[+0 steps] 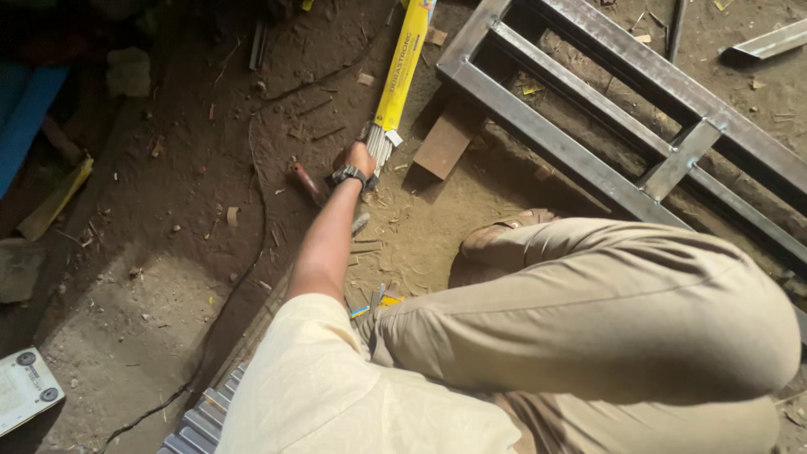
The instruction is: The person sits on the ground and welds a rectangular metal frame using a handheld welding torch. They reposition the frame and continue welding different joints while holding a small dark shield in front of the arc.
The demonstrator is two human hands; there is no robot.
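- Nearest, a bent knee point(605, 311) in khaki; the person crouches low to reach the dirt floor point(168, 252).
- Left hand point(360, 160) stretched out, fingers clenched around the welding rods point(380, 145) jutting from a yellow packet point(403, 63) beside the steel frame point(588, 126).
- Right hand isn't visible.

Earth floor point(151, 277), worker crouched at near edge. Left hand point(361, 158) was stretched forward onto the open end of a rod box point(403, 67); the rods point(380, 145) stuck out at the fingers. Box ran away from the hand toward the far side. Flat plate point(444, 141) lay just right of the rods. Steel frame point(622, 109) lay right of the plate, slanting from far centre to near right. Bent knee point(605, 311) sat before the frame, shoe point(496, 234) between knee and plate. Cable point(252, 202) trailed left of the arm. Small device point(25, 388) lay at near left. Right hand out of sight.
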